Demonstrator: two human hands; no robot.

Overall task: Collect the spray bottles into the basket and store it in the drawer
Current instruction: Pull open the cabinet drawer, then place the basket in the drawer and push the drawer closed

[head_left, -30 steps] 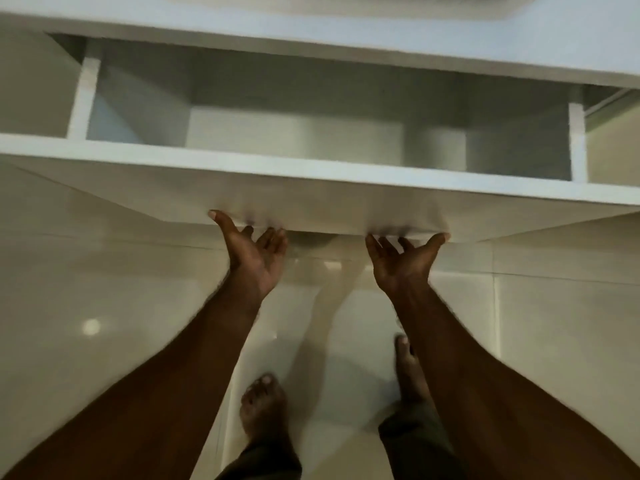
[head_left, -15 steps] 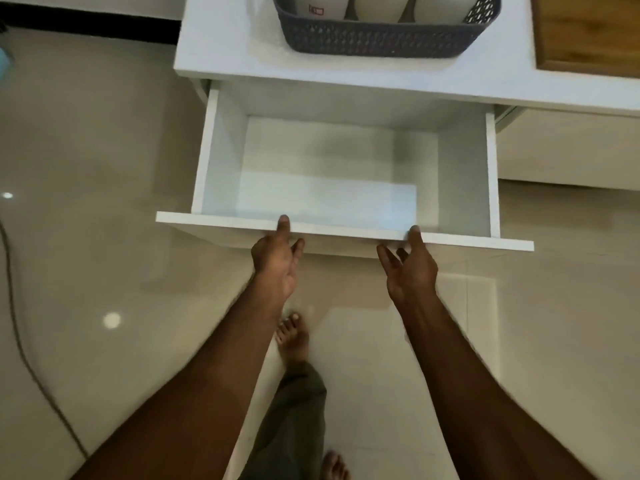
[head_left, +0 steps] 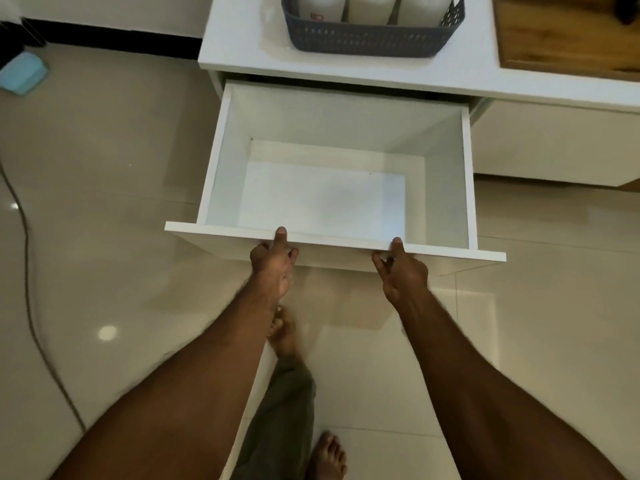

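White deep drawer (head_left: 332, 188) sits pulled far out of the white cabinet in the centre of the frame, inside bare and white. Left hand (head_left: 272, 263) is at the drawer's front panel, centre-left, thumb laid on the top edge and the other fingers curled under or behind the panel, so it grips the front edge. Right hand (head_left: 403, 271) is on the same front edge a bit to the right, thumb on top, fingers bent below against the panel face, also gripping the edge. Both forearms run in from the bottom of the frame. Dark grey perforated plastic basket (head_left: 372, 39) stands on the white countertop (head_left: 242, 46) at top centre, directly above the drawer opening, well apart from both hands. White spray bottles (head_left: 370, 8) stand upright inside the basket, three bodies visible side by side, tops cut off by the frame edge; the left one carries a small red label. Brown wooden board (head_left: 568, 32) lies on the counter at upper right. Light blue object (head_left: 22, 76) lies on the glossy beige tiled floor (head_left: 104, 168) at upper left. Dark cable (head_left: 33, 299) curves down the left side. Bare feet and a grey-green trouser leg show at bottom centre.
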